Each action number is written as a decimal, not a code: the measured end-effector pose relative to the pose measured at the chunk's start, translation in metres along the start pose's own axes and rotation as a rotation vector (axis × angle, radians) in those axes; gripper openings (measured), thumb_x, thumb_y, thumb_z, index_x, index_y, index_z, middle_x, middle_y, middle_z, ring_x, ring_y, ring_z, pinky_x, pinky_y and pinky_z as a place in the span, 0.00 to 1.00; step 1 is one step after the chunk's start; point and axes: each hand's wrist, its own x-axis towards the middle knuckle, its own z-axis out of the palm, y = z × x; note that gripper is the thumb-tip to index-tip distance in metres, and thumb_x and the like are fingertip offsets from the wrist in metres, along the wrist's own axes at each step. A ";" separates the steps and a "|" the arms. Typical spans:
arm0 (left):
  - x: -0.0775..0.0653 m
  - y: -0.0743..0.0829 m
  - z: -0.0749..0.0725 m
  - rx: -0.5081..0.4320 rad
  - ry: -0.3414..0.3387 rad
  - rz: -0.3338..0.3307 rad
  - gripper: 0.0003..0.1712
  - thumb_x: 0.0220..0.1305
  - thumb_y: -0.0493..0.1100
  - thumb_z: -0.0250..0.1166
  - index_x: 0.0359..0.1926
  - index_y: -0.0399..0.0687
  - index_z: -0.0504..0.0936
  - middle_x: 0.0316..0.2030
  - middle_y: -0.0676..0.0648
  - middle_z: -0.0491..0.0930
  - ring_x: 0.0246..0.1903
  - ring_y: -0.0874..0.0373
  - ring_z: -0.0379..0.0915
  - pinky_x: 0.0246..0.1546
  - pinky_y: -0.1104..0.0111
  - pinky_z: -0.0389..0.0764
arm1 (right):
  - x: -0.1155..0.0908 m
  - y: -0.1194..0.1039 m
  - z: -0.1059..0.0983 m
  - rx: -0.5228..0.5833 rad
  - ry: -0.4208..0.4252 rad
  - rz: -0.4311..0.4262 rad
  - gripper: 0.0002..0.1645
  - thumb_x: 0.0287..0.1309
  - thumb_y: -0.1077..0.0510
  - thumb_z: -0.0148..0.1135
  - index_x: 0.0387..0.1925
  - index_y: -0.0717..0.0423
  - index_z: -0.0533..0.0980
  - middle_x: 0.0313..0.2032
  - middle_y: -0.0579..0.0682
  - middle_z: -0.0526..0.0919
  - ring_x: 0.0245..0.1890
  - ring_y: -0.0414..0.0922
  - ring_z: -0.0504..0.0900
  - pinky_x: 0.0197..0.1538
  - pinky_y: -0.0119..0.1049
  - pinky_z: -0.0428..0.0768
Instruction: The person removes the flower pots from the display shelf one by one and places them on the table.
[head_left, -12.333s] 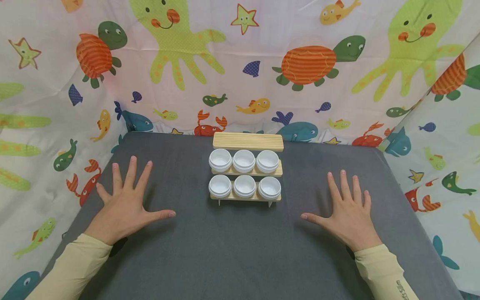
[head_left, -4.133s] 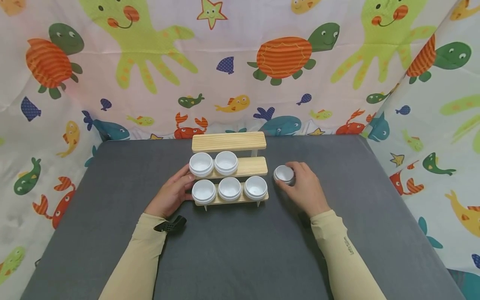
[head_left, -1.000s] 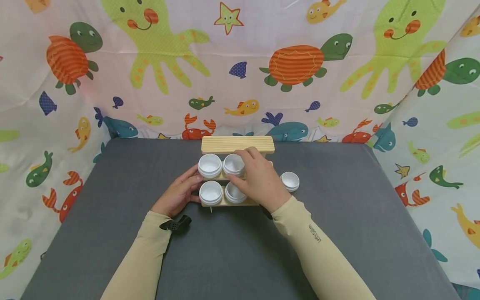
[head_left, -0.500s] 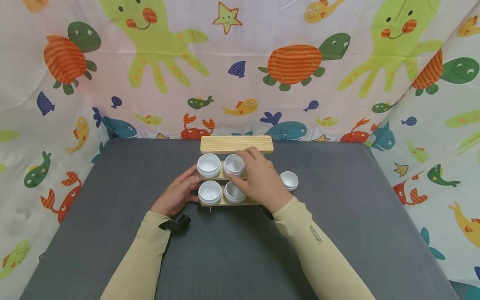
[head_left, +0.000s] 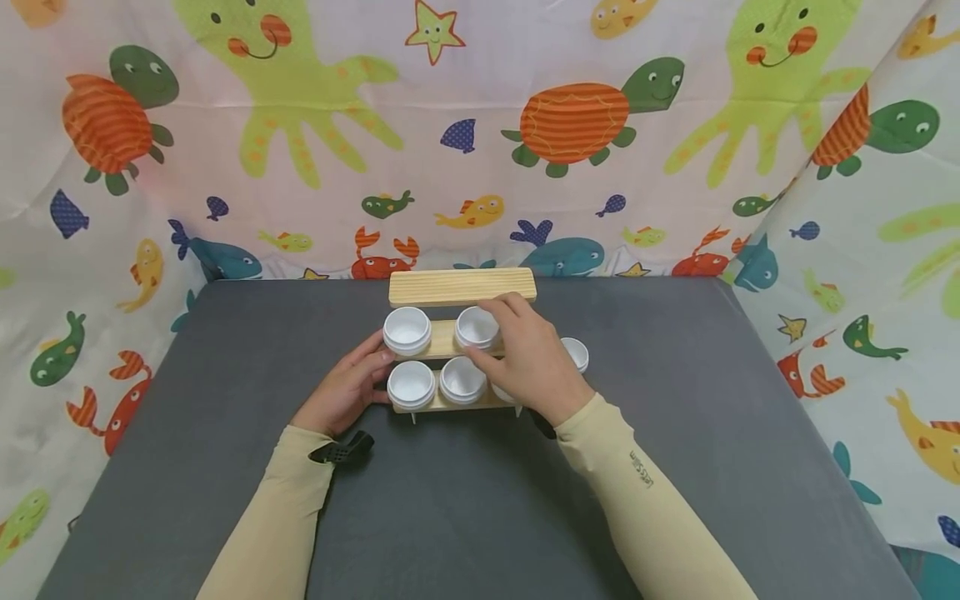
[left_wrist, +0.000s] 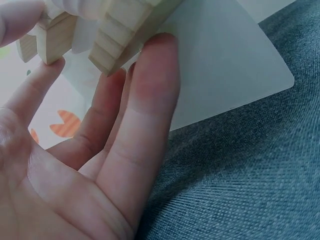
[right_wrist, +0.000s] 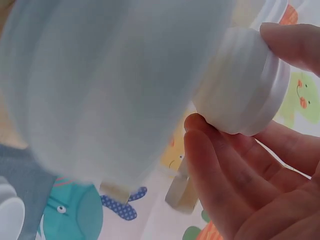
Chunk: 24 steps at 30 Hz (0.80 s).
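In the head view a tiered wooden rack (head_left: 462,287) with clear side panels carries white cups. My left hand (head_left: 343,390) grips its left end; in the left wrist view, fingertips (left_wrist: 159,55) rest against the slat edges and clear panel (left_wrist: 225,75). My right hand (head_left: 536,358) pinches a white cup (head_left: 475,327) at the middle tier between thumb and fingers, as the right wrist view shows. Another cup (head_left: 407,328) sits left on that tier. The front tier holds a left cup (head_left: 411,383), a middle cup (head_left: 462,380) and a third (head_left: 504,393) mostly hidden by my right hand.
One white cup (head_left: 577,353) stands on the grey tabletop (head_left: 675,400) right of the rack, partly behind my right hand. A printed fabric curtain (head_left: 315,217) encloses the back and sides.
Several seconds ago my right hand held the cup now standing on the table. In the last half second the pinched cup has shifted right, widening the gap to the left cup. My left hand stays put.
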 end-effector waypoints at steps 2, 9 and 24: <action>0.000 0.000 0.001 0.004 -0.001 0.000 0.39 0.86 0.51 0.53 0.88 0.59 0.50 0.82 0.37 0.60 0.64 0.62 0.78 0.51 0.52 0.87 | -0.002 0.003 -0.003 0.000 0.006 0.009 0.39 0.64 0.45 0.79 0.70 0.57 0.77 0.62 0.55 0.80 0.52 0.51 0.86 0.55 0.48 0.88; 0.000 0.000 0.001 0.010 -0.006 0.002 0.38 0.87 0.51 0.52 0.89 0.60 0.49 0.82 0.37 0.60 0.62 0.63 0.80 0.49 0.53 0.88 | -0.007 0.012 -0.009 0.017 0.016 0.038 0.41 0.63 0.46 0.80 0.72 0.54 0.76 0.65 0.54 0.79 0.58 0.51 0.85 0.61 0.51 0.87; -0.001 0.001 0.002 0.014 0.001 0.002 0.38 0.86 0.52 0.53 0.88 0.62 0.51 0.82 0.38 0.62 0.63 0.61 0.80 0.50 0.50 0.88 | -0.022 0.035 -0.025 0.007 0.083 0.084 0.41 0.60 0.46 0.82 0.69 0.59 0.78 0.63 0.56 0.80 0.59 0.53 0.85 0.64 0.53 0.85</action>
